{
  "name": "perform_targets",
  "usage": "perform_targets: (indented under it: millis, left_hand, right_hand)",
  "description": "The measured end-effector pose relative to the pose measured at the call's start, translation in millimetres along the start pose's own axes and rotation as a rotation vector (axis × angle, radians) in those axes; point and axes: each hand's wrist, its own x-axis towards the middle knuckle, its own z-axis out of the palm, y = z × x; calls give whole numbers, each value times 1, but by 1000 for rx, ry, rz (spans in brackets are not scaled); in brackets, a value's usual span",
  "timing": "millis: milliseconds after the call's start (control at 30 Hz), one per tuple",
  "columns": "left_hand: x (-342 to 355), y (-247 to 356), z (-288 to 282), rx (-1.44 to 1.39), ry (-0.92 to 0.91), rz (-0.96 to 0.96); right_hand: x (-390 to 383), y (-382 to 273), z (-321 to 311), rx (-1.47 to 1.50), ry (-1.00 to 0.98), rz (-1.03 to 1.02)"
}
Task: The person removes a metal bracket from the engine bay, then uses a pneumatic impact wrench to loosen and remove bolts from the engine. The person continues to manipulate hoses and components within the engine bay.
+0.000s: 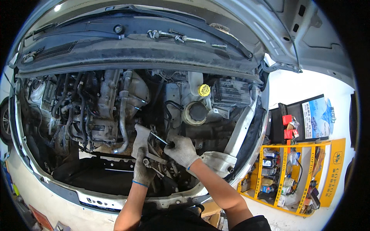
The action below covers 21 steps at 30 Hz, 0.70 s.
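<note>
I see both my hands low in the engine bay, in grey knit gloves with blue cuffs. My left hand (143,169) is closed on a grey metal bracket (140,136) that has a broad flat plate, with metal fittings beside my fingers. My right hand (179,153) is closed on a slim shiny metal rod (158,138), which points up and left toward the plate. What the rod's tip touches is too small to tell. To the left lies the engine (104,127) with hoses and a metal pipe (123,115).
A battery (231,92), a yellow cap (204,90) and a round reservoir (194,112) sit behind my hands. Loose bolts (165,34) lie on the cowl. The raised hood (316,42) overhangs at upper right. A yellow shelf rack (327,173) with packages stands right of the car.
</note>
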Motion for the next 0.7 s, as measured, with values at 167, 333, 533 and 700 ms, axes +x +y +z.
perform_targets:
  millis: [167, 333, 533, 700]
  left_hand:
    - [0, -4, 4, 62, 75, 80]
    - [-5, -7, 8, 92, 122, 202]
    - [-13, 2, 27, 136, 134, 168]
    - [0, 12, 38, 51, 181, 22]
  right_hand:
    - [4, 14, 8, -39, 2, -68]
    - [3, 21, 15, 609, -32, 117]
    - [13, 9, 38, 1302, -69, 504]
    - [50, 5, 95, 1105, 184, 385]
